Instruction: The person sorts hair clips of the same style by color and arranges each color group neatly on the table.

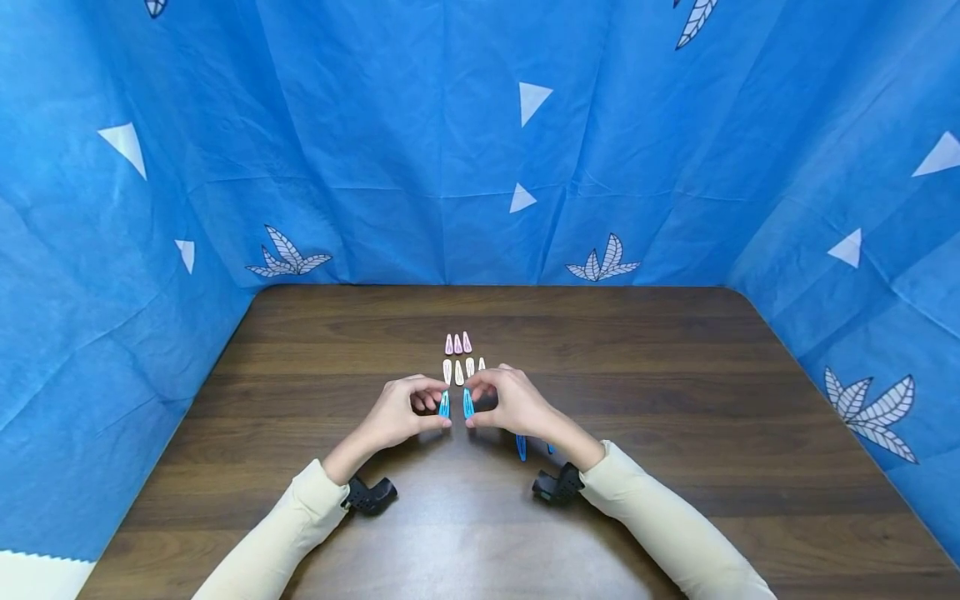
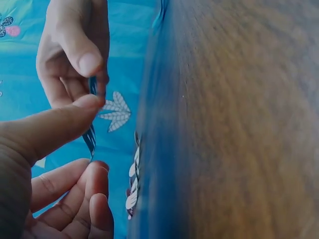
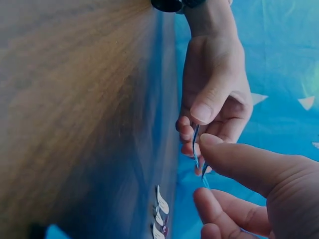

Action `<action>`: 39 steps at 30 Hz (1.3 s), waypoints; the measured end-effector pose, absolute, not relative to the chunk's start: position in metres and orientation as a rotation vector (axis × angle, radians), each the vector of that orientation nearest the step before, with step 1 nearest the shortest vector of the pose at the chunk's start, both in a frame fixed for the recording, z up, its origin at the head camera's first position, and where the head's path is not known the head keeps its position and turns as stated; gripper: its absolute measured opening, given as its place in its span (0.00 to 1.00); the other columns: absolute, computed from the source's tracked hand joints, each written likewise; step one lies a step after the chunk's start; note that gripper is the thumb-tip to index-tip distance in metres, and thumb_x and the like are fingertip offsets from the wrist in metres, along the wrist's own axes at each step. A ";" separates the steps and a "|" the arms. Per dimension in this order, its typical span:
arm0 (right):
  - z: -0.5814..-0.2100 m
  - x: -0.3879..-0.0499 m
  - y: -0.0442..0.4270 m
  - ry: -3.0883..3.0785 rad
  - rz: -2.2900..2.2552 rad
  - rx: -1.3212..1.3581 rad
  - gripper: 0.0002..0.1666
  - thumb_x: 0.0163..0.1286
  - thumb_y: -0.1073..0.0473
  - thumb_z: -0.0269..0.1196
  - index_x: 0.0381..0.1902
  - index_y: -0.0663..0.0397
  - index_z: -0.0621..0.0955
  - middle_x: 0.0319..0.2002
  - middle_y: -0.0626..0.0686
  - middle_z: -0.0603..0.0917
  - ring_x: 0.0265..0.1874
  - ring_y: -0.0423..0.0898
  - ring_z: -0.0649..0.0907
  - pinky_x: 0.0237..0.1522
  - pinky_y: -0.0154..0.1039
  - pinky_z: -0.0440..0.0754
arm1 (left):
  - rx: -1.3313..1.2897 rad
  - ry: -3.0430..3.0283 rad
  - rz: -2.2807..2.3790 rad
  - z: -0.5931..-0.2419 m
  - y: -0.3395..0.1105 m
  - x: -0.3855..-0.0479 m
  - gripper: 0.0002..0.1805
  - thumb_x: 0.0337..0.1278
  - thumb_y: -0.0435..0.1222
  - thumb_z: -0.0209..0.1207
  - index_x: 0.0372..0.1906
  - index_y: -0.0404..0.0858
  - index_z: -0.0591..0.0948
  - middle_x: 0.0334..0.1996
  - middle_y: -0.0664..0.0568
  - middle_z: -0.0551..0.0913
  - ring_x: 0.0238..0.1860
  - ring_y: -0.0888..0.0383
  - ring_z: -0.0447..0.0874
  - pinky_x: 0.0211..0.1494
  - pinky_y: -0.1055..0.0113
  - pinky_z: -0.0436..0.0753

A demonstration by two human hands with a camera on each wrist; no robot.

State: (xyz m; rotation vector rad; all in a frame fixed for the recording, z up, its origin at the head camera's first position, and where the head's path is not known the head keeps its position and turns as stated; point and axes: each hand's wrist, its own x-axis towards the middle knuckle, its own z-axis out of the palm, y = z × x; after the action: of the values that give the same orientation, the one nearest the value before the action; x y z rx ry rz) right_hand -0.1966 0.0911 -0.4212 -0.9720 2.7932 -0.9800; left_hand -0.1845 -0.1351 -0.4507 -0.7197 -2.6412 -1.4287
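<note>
My left hand [image 1: 396, 412] pinches a blue snap hair clip [image 1: 444, 406] between thumb and fingertips. Beside it, my right hand [image 1: 517, 405] pinches a second blue hair clip [image 1: 468, 403] in the same way. The clips stand side by side with a small gap in the head view. Both wrist views show them held edge-on, raised off the tabletop. Just beyond the hands lies a row of several cream hair clips [image 1: 459, 373], one partly hidden by the right hand. Farther back are three pink hair clips [image 1: 458, 344].
Two more blue clips lie by the right forearm, one in plain sight [image 1: 521, 448] and one partly covered [image 1: 551, 448]. The brown wooden table [image 1: 360, 325] meets a blue patterned curtain [image 1: 390, 150] at the back and sides. Black wrist cameras [image 1: 371, 497] sit at both cuffs.
</note>
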 end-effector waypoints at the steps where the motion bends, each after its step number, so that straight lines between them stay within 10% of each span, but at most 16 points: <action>1: -0.421 -0.198 0.089 2.786 -0.965 -0.955 0.27 0.48 0.53 0.78 0.46 0.54 0.84 0.33 0.46 0.87 0.34 0.43 0.77 0.39 0.34 0.71 | -0.708 -2.643 -1.432 -0.451 -0.135 -0.185 0.25 0.36 0.33 0.77 0.46 0.31 0.85 0.29 0.51 0.82 0.28 0.63 0.78 0.33 0.71 0.80; 39: -0.447 -0.211 0.071 2.791 -0.798 -0.903 0.27 0.46 0.54 0.79 0.44 0.56 0.85 0.30 0.47 0.83 0.31 0.40 0.76 0.41 0.36 0.72 | -0.740 -2.639 -1.178 -0.479 -0.130 -0.188 0.25 0.32 0.37 0.79 0.43 0.34 0.86 0.26 0.54 0.76 0.27 0.64 0.72 0.33 0.74 0.75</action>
State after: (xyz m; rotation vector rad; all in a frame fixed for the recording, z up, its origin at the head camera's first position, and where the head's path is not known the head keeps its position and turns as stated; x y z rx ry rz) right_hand -0.2112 0.0709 -0.4470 -0.9033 2.7914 -0.7984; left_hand -0.1877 -0.1300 -0.4789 -0.7396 -2.6388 -1.1777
